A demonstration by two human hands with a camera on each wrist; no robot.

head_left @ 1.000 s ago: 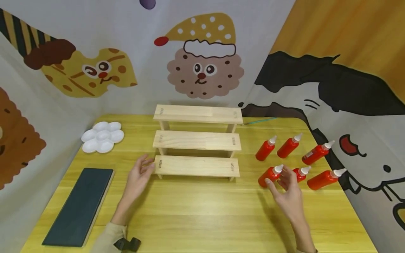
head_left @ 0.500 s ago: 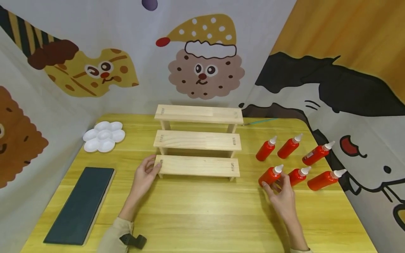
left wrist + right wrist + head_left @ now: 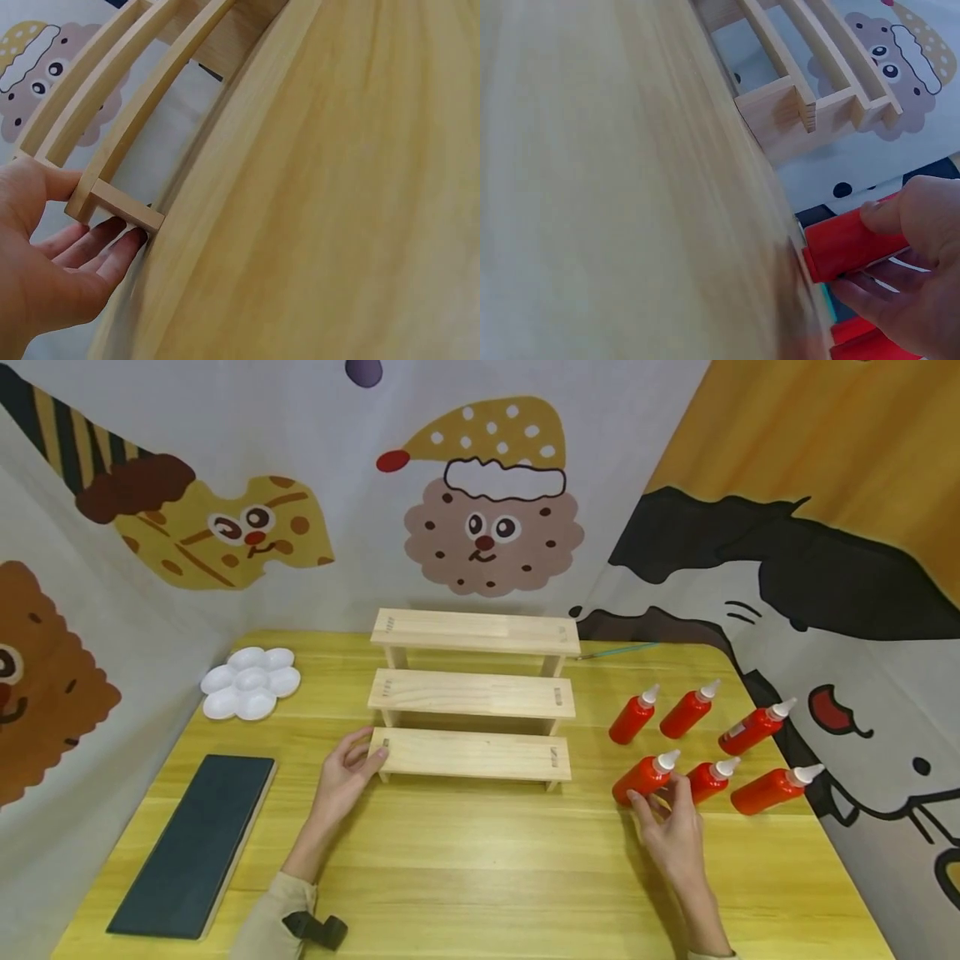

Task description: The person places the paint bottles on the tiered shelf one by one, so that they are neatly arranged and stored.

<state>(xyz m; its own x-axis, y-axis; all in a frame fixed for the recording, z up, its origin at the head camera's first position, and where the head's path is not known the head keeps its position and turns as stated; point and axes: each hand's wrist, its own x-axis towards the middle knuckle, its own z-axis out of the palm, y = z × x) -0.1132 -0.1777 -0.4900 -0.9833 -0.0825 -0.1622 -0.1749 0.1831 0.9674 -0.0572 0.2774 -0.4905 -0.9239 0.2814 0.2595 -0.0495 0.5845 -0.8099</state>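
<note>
A light wooden three-step rack (image 3: 468,753) stands mid-table. My left hand (image 3: 339,787) holds the left end of its lowest step, thumb on top. In the left wrist view, the fingers (image 3: 112,255) lie against the rack's side leg (image 3: 127,205). At the right, my right hand (image 3: 675,839) grips a red squeeze bottle (image 3: 637,779) with a white nozzle cap, thumb on one side and fingers on the other. The right wrist view shows the bottle's base (image 3: 832,247) at the tabletop; whether it touches is unclear. Several like bottles (image 3: 632,720) stand close around it.
A white flower-shaped paint palette (image 3: 251,681) lies at the back left. Nearer on that side is a dark flat board (image 3: 197,843). A thin teal paintbrush (image 3: 618,651) lies behind the bottles. Printed cloth (image 3: 337,435) hangs around the table (image 3: 465,877).
My left hand has moved right and taken hold of the rack's lowest step. My right hand has shifted slightly left and lower, closing around the front-left bottle.
</note>
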